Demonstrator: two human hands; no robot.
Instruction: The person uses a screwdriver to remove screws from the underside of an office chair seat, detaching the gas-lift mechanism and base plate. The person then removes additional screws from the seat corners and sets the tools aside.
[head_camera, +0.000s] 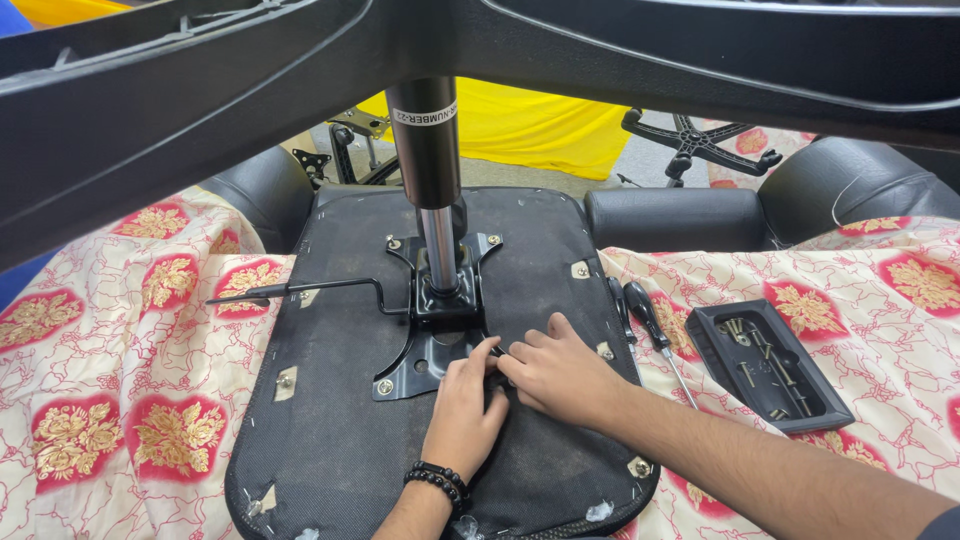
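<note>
Both hands pinch at the 5 o'clock corner of the black metal mechanism plate (425, 360), bolted mid-seat on the upturned seat base (330, 380). Left hand (462, 415) and right hand (560, 375): fingertips narrowed on something tiny, probably a bolt, hidden beneath them. Plate looks stiff and heavy; grip its edges or the gas cylinder (428, 160). Chair's star base overhead is cut off.

Black metal mounting plate (425, 350) bolted flat on upturned seat (330, 330).
</note>
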